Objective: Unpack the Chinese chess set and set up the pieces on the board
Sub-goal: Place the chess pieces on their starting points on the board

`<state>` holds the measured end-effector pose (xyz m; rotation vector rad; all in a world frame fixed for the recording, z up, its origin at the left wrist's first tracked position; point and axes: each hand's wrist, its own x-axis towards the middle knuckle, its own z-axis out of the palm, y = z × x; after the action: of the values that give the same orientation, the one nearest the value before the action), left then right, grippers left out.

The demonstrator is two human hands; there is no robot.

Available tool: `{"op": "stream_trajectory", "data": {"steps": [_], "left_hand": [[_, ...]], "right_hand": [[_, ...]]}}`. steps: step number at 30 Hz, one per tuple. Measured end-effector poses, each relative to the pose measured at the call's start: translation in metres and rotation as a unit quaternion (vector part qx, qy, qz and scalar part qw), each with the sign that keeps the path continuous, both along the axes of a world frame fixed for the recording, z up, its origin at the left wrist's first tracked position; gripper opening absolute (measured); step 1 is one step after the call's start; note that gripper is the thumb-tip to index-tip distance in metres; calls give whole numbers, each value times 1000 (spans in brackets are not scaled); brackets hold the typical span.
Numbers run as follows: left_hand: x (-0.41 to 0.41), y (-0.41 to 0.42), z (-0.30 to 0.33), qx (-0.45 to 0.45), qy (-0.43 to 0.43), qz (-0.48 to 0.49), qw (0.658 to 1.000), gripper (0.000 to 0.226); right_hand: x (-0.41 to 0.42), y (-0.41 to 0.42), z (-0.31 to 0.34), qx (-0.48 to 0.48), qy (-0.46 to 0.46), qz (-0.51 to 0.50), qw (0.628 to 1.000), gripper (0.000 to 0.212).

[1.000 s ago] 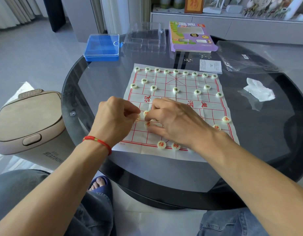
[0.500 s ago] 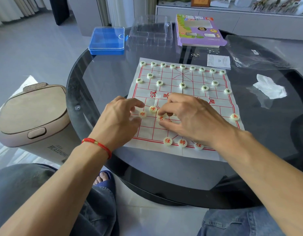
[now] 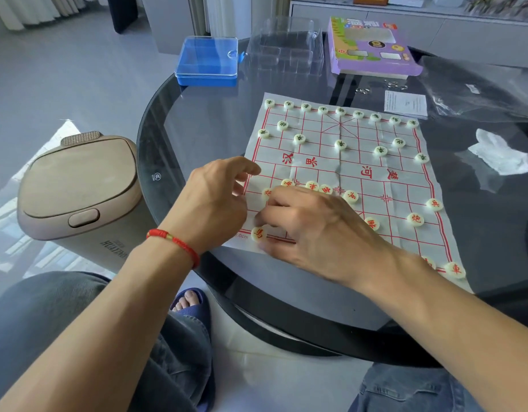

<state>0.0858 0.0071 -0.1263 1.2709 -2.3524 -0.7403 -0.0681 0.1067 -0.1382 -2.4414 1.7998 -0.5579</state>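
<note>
While both of your hands worked the near left corner of the paper board (image 3: 340,173) on the glass table (image 3: 197,138), your right hand (image 3: 322,233) lay across the red lines, fingers stretched leftward, fingertips beside a red-marked piece (image 3: 259,234) at the corner; whether it gripped that piece could not be told. Your left hand (image 3: 215,200) hovered at the board's left edge, fingers loosely curled, holding nothing visible. Green-marked pieces (image 3: 340,110) lined the far rows. Other red pieces (image 3: 415,219) sat scattered on your side. A blue box (image 3: 207,60) stood beyond the board.
</note>
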Motion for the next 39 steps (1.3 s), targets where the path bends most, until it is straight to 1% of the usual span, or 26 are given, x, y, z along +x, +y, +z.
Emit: {"op": "stream_trajectory", "data": {"steps": [8, 11, 13, 15, 18, 22, 24, 28, 31, 33, 39], "left_hand": [[3, 4, 2, -4, -6, -4, 1000, 46], [4, 3, 2, -2, -8, -2, 1000, 45], [4, 4, 3, 5, -10, -1, 1000, 45], [3, 5, 4, 24, -18, -1, 1000, 43], [4, 6, 7, 42, -41, -18, 998, 36], [14, 3, 6, 45, -91, -85, 991, 29], [20, 3, 6, 53, -101, -123, 986, 28], [27, 8, 7, 51, -128, -182, 974, 31], [27, 10, 8, 44, -117, -182, 975, 31], [26, 10, 8, 30, -112, -181, 977, 26], [25, 10, 6, 2, -106, -172, 979, 22]], "right_hand": [[2, -2, -3, -4, 6, -19, 1000, 26], [-3, -2, 2, 1, 13, -25, 1000, 34], [-12, -6, 6, -9, -7, -57, 998, 36], [-25, -15, 9, -30, -15, -108, 994, 32], [-37, -28, 6, -18, 23, -155, 987, 34], [-33, -39, 0, -5, 45, -162, 986, 34], [-32, -41, 0, -13, 46, -157, 986, 31], [-38, -38, 4, -29, 6, -156, 987, 25], [-42, -36, 7, -15, -15, -165, 986, 23], [-43, -36, 7, -13, -20, -167, 986, 23], [-38, -35, 4, -31, -38, -156, 987, 23]]}}
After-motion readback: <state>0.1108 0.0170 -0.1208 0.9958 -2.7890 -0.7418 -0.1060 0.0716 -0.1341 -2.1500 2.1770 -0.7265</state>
